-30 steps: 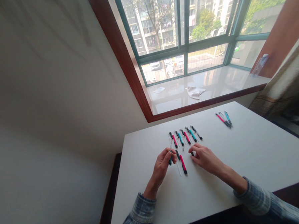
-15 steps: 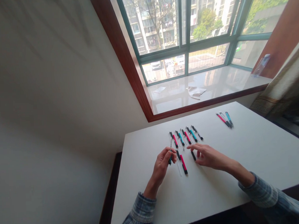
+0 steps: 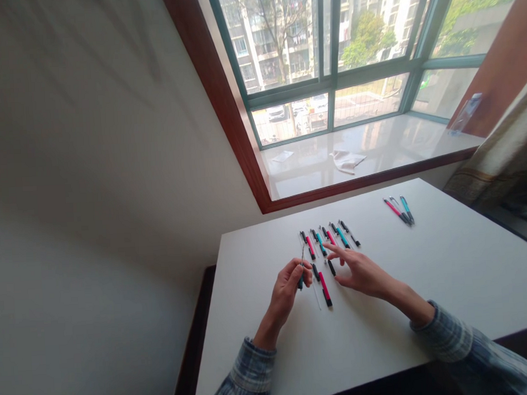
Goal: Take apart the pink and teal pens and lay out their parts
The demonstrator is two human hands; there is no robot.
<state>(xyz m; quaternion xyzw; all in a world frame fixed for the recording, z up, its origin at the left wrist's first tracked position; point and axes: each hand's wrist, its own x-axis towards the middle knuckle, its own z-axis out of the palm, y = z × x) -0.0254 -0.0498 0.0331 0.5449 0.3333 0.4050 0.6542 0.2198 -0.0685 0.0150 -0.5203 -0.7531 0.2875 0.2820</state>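
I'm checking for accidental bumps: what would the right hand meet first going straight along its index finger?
Probably the slim teal-and-black pen barrel just ahead, though the right hand might pass above; depth is unclear.

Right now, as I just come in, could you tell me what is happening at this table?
Someone in plaid sleeves is busy at a white table. The left hand holds a dark teal pen part, with a thin piece sticking up. The right hand is open beside a black pen piece; whether it touches is unclear. A pink-and-black pen barrel lies between the hands. Beyond them are a row of black, pink and blue pen parts and, farther right, three pens.
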